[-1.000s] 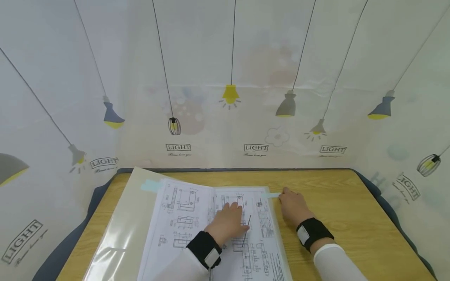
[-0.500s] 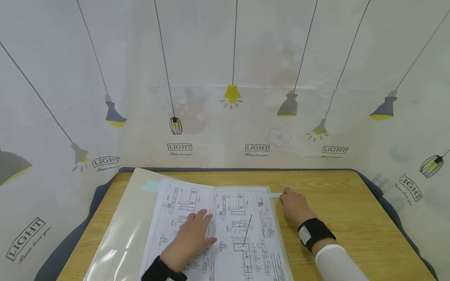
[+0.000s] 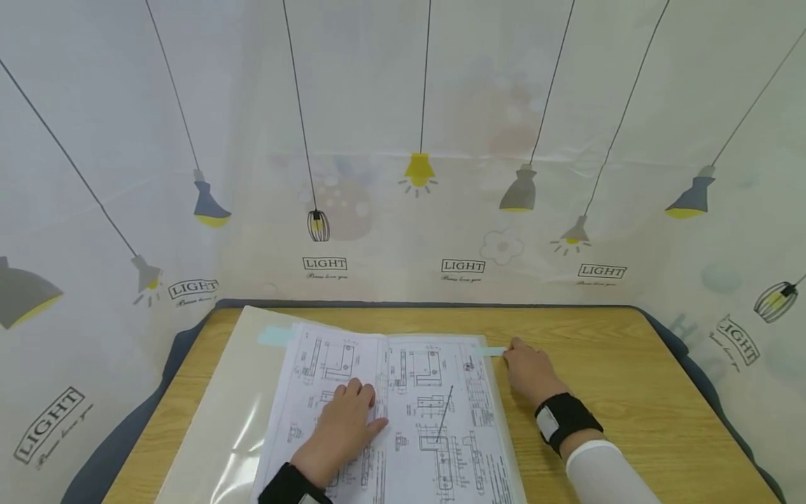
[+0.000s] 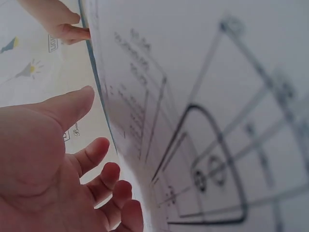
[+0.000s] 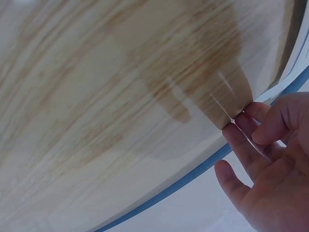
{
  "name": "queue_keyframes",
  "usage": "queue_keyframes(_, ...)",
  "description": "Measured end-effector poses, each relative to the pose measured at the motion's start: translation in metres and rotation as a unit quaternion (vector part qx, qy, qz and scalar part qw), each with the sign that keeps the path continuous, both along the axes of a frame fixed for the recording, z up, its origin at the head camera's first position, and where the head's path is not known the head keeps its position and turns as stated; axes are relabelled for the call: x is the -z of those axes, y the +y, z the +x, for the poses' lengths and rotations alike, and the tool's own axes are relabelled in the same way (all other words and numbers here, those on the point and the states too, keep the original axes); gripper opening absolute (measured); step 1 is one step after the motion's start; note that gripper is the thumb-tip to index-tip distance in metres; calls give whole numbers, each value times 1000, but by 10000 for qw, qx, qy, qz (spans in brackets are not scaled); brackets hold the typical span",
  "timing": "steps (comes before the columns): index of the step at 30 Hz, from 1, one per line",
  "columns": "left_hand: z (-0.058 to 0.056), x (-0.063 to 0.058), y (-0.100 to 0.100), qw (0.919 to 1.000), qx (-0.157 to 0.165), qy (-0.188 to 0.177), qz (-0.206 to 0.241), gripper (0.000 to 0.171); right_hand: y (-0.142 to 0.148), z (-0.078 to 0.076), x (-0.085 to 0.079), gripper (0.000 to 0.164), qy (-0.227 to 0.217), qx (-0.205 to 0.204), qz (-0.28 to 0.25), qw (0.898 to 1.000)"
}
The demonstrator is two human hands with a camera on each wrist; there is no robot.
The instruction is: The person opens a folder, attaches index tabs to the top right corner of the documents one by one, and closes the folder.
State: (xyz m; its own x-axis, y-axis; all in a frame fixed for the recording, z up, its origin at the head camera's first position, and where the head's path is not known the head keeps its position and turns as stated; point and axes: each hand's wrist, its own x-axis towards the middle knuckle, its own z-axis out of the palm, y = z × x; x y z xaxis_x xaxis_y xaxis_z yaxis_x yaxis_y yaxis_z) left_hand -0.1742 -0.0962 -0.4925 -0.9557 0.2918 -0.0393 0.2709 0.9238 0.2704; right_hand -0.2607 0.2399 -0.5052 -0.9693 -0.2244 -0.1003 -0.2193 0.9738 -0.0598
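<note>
A booklet of printed technical drawings lies spread open, with a left page (image 3: 286, 399) and a right page (image 3: 462, 455). Under it shows a glossy cream cover (image 3: 220, 420). My left hand (image 3: 343, 427) rests on the left page near the fold, palm down, fingers loosely spread; the left wrist view shows the fingertips (image 4: 131, 212) at the paper. By the upper right edge, my right hand (image 3: 532, 371) pinches the end of a pale blue strip (image 3: 491, 351) that reaches out from the booklet. Its other fingertips (image 5: 229, 128) meet the wooden tabletop in the right wrist view.
The wooden table (image 3: 604, 392) has a dark blue-grey edge (image 3: 434, 304). Behind it hangs a pale wall covering (image 3: 378, 84) printed with lamps. Another pale blue strip (image 3: 276, 337) lies at the top of the cream cover, partly under the left page.
My left hand has moved from the right page across the fold to the left page. My right hand stays at the strip by the right edge.
</note>
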Motion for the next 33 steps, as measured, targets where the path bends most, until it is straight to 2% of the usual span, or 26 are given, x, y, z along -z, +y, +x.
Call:
queue_keyframes(9,-2,14,-3,9972,-205,-704,-166,43,-1,2,-1,23,94,-91,-110,9999)
queue_keyframes(18,-4,16,1,9947,-377,-956,-100,51,0,2,1,32,17,56,-379,9993)
queue_keyframes(24,-2,10,2,9955,-314,-889,-50,49,4,3,6,35,97,295,-901,9955)
queue_keyframes(28,-1,9,2,9957,-297,-871,-60,49,9,3,7,40,-90,432,-1291,9906)
queue_keyframes(33,-1,11,2,9956,-302,-878,-92,50,15,5,-2,45,-564,668,-2084,9741)
